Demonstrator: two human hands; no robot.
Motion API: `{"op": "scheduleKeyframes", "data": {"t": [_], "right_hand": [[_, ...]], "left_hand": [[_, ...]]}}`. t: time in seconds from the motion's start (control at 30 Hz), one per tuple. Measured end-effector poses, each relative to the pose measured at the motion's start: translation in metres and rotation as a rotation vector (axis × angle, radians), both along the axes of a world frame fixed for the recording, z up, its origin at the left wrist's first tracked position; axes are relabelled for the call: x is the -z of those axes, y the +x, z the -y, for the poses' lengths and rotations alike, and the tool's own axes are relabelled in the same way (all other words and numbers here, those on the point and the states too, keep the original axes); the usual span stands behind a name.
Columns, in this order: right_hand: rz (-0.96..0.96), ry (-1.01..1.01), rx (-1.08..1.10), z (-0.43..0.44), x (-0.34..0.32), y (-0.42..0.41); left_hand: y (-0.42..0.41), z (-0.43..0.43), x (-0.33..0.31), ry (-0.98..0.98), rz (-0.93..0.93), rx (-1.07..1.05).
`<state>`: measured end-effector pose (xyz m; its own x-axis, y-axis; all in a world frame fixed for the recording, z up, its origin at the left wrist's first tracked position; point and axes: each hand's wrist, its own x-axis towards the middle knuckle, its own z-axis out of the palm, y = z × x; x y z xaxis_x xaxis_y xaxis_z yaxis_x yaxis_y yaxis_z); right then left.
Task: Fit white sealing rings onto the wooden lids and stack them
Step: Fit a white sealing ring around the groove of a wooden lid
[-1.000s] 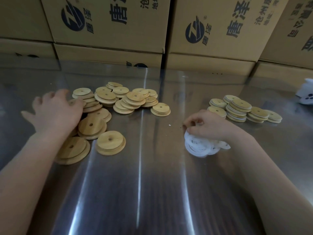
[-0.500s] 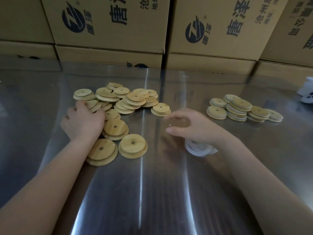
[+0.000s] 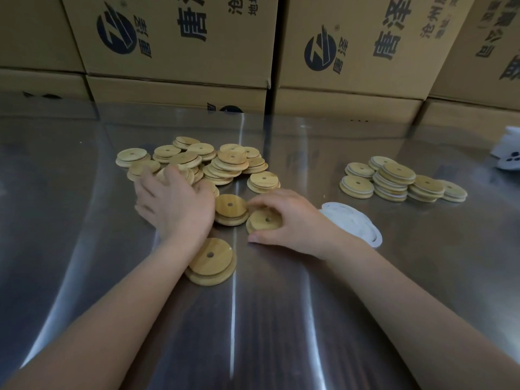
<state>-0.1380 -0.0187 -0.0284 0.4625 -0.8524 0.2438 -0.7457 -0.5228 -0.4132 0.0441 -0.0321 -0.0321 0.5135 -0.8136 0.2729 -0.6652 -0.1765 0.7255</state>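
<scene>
A heap of bare wooden lids (image 3: 213,164), each with a small centre hole, lies on the metal table (image 3: 281,319) left of centre. My left hand (image 3: 174,206) lies palm down on the heap's near edge, fingers spread. My right hand (image 3: 295,223) grips one wooden lid (image 3: 266,220), fingers over its far rim and thumb at its near side. Between the two hands sits another lid (image 3: 230,205), and one more lid (image 3: 211,263) lies nearest me beside my left wrist. A pile of white sealing rings (image 3: 354,225) lies just right of my right hand. Lids fitted with rings (image 3: 394,180) stand in low stacks at the right.
Printed cardboard boxes (image 3: 180,46) form a wall along the table's far edge. A white object (image 3: 509,156) sits at the right edge of the view.
My right hand left the white rings and moved left onto a wooden lid. My left hand slid rightward along the heap, and several lids shifted right and nearer with it.
</scene>
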Motion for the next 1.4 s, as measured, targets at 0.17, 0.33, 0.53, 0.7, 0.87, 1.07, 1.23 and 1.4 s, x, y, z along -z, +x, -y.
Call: {"op": "scheduleKeyframes", "data": {"t": [0.17, 0.33, 0.53, 0.7, 0.87, 1.07, 1.23, 1.4], "right_hand": [[0.028, -0.033, 0.062, 0.007, 0.001, -0.009], [0.178, -0.054, 0.131, 0.009, -0.004, -0.018], [0.13, -0.056, 0.359, 0.016, -0.016, -0.046], [0.022, 0.171, 0.342, 0.013, -0.025, -0.061], [-0.022, 0.314, 0.272, 0.004, -0.034, -0.065], [-0.071, 0.351, 0.201, 0.0, -0.037, -0.067], [-0.103, 0.314, 0.174, 0.003, -0.036, -0.069], [-0.058, 0.294, 0.178, 0.007, -0.034, -0.07]], "left_hand": [[-0.006, -0.007, -0.006, -0.255, 0.286, 0.199], [-0.016, -0.017, -0.012, -0.459, 0.378, 0.616], [-0.033, -0.042, -0.013, -0.133, 0.795, 0.725], [-0.038, -0.074, 0.0, 0.081, 0.893, 0.508], [-0.037, -0.07, 0.013, 0.109, 0.718, 0.53], [-0.041, -0.055, 0.015, 0.015, 0.704, 0.621], [-0.048, -0.038, 0.016, -0.026, 0.736, 0.646], [-0.053, -0.022, 0.011, -0.037, 0.713, 0.657]]}}
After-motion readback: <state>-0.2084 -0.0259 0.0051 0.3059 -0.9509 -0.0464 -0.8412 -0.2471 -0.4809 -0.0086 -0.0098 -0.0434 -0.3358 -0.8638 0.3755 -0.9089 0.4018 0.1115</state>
